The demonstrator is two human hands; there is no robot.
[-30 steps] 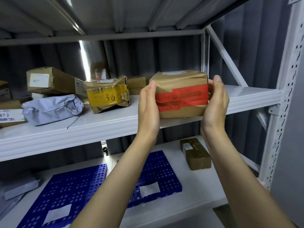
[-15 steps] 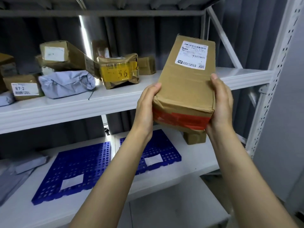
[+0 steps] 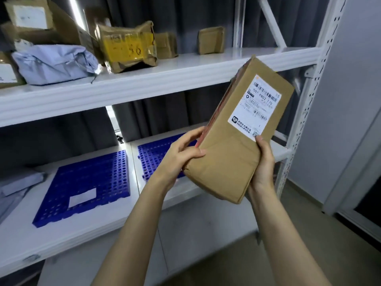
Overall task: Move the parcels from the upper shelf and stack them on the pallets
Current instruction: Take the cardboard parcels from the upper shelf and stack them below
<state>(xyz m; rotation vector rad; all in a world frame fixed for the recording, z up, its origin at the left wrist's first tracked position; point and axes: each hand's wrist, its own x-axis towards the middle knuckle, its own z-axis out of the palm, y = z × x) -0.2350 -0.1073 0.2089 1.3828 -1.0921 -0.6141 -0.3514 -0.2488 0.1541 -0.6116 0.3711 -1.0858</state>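
Note:
I hold a long brown cardboard parcel (image 3: pixel 233 145) with a white shipping label and red tape along one side, tilted in the air in front of the lower shelf. My left hand (image 3: pixel 181 155) grips its left lower edge, and my right hand (image 3: pixel 262 168) grips its right side from below. Two blue perforated pallets lie on the lower shelf: the left pallet (image 3: pixel 86 182) and the right pallet (image 3: pixel 156 153), which my left hand and the parcel partly hide. More parcels remain on the upper shelf (image 3: pixel 165 77).
On the upper shelf sit a grey poly bag (image 3: pixel 53 65), a crumpled brown parcel with yellow tape (image 3: pixel 127 48), and small brown boxes (image 3: pixel 211 40) at the back. Grey bags (image 3: pixel 14 188) lie at the lower shelf's left. A white perforated upright (image 3: pixel 309 96) stands at right.
The parcel has come off the upper shelf, moved down and right, and turned so its label faces me. My view has dropped toward the lower shelf.

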